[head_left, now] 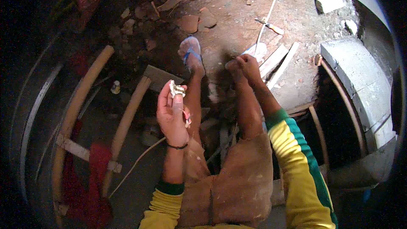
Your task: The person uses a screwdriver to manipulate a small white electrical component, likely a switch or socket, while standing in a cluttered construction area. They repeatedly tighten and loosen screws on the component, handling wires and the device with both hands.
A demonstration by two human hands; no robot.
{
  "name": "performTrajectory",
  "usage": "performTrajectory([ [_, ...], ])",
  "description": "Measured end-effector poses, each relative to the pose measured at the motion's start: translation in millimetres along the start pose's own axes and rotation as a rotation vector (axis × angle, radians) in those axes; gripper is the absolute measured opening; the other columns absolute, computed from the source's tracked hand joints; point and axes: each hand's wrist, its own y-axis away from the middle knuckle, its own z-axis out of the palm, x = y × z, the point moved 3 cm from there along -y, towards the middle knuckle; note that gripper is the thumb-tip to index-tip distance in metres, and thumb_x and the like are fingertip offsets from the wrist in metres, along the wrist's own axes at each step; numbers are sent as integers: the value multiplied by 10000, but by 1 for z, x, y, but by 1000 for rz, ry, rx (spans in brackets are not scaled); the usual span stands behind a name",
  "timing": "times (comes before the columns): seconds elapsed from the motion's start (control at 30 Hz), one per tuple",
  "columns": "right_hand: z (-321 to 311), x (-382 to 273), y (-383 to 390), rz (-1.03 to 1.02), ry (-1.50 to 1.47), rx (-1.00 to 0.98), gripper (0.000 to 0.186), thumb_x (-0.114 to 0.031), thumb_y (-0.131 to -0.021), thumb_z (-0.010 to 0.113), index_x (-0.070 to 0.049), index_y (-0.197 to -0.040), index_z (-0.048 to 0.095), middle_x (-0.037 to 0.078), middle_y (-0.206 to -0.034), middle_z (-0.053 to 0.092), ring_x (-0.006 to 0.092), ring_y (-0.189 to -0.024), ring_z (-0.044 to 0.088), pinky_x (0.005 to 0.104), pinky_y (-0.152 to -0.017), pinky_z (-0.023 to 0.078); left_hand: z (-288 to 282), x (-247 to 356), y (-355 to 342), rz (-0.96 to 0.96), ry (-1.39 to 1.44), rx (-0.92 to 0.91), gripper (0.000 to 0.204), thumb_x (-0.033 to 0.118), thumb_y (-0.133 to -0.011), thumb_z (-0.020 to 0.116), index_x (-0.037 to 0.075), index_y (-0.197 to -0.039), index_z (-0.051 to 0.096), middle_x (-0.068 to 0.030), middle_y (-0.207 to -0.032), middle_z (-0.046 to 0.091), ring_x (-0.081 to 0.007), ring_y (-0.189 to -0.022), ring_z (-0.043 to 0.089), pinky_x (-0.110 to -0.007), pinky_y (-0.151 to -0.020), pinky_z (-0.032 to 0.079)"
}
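My left hand is raised in front of my knees, its thumb and fingers closed on a small cream-white fitting with metal parts, which looks like an electrical one. A short red-and-pale piece, perhaps wire ends, shows beside the base of that thumb. Farther ahead and to the right, my right hand is down by my right foot with its fingers drawn together. What it grips, if anything, is hidden. A white cable runs along the ground and comes down close to that hand.
A tool with an orange handle lies across the cable. Wooden strips lie right of my foot. Broken brick and rubble cover the dirt floor. Wooden rails with red cloth stand left; a grey slab is right.
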Motion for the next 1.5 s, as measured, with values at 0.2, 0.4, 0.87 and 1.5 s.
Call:
performTrajectory([
  [0.2,15,66,-66,39,-274,-99,169,-206,-887,663,-45,-838,647,27,-707,611,113,-627,553,260,-585,451,15,-22,-20,-43,-47,21,322,190,-978,575,29,-1257,559,-78,-1059,676,-12,-531,452,-183,-450,376],
  [0.4,33,32,-88,94,-439,-177,207,-259,-903,603,-61,-847,631,35,-709,601,159,-628,562,300,-609,467,21,-32,-34,28,-189,59,322,204,-976,585,29,-1245,568,-56,-1009,677,-22,-570,484,-182,-469,388],
  [0.87,-4,19,-112,-101,109,235,173,-226,-829,597,-75,-862,672,152,-877,660,370,-849,622,445,-787,496,20,-45,-51,18,-281,179,289,204,-986,572,29,-1215,584,-38,-991,679,-2,-562,438,-175,-478,347],
  [1.5,19,-11,-199,-207,-220,868,130,-160,-777,696,-41,-825,679,151,-814,659,336,-823,627,409,-777,492,8,-32,-66,3,-407,201,362,251,-965,607,7,-1231,578,-34,-988,659,-32,-618,480,-193,-514,371],
])
